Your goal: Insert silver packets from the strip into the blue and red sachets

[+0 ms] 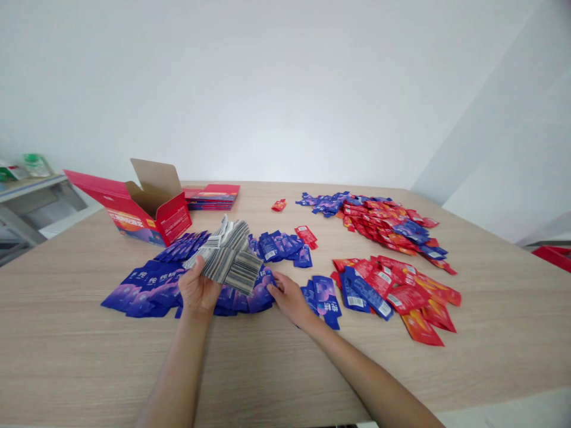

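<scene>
Presently, relative to red box (175,223): right, striped bundle (232,257), clasped in left hand (200,291); front and right, blue pouches (256,295), right hand (289,302) touching one, grip indeterminable; far right, red pouches (410,298).

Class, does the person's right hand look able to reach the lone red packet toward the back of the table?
Probably yes, with a stretch: the red packet lies uncovered, with only a low row of blue packets between. The right hand is at other packets now.
</scene>
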